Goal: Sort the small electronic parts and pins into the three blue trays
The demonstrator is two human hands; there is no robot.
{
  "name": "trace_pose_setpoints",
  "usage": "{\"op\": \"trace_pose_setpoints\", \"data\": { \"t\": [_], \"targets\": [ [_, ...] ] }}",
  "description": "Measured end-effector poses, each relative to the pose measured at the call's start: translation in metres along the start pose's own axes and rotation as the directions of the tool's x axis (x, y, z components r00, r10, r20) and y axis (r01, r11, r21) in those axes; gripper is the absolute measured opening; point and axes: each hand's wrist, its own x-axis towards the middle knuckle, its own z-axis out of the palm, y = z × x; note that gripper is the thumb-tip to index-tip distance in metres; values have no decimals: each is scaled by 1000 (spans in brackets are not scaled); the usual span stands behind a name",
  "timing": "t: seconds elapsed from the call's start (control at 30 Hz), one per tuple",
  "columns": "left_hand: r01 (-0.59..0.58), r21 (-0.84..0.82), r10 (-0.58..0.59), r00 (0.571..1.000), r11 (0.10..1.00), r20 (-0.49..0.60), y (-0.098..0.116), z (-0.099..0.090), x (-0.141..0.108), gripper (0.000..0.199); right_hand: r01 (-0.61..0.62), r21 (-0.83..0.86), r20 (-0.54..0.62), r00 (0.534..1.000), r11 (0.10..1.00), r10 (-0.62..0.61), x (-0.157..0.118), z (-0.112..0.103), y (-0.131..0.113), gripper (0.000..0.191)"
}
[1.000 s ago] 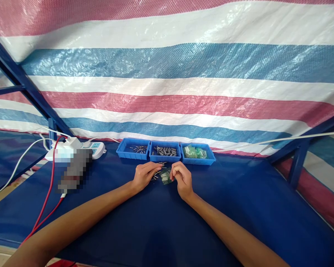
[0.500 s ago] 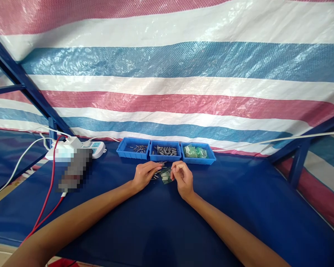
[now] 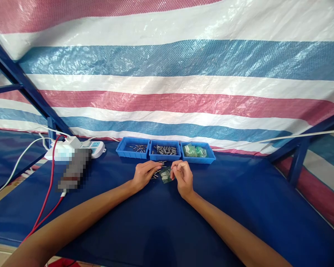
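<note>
My left hand is closed in a pinch at the middle of the blue table, its fingertips beside several thin metal pins. What it holds between thumb and finger is too small to make out. To its right, my right hand has its fingers curled together; anything inside them is hidden. Between the hands a small clear greenish bag with light metal pieces lies on the table, close to the right fingertips.
Behind the hands stand three blue bins: one with thin pins, one with grey cylinders, one with greenish bags. A power strip, a blurred dark object and red cables lie at the left. Striped sheeting hangs behind.
</note>
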Motion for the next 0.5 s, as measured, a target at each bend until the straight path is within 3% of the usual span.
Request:
{"op": "trace_pose_setpoints", "data": {
  "t": [0.37, 0.5],
  "targets": [
    [7, 9, -7, 1000, 1000, 1, 1, 0, 0, 15, -14, -16, -8, 1000, 1000, 14, 0, 1, -3, 15],
    [5, 10, -5, 1000, 1000, -5, 1, 0, 1, 15, -33, -83, 42, 998, 996, 37, 1, 0, -10, 28]
  ]
}}
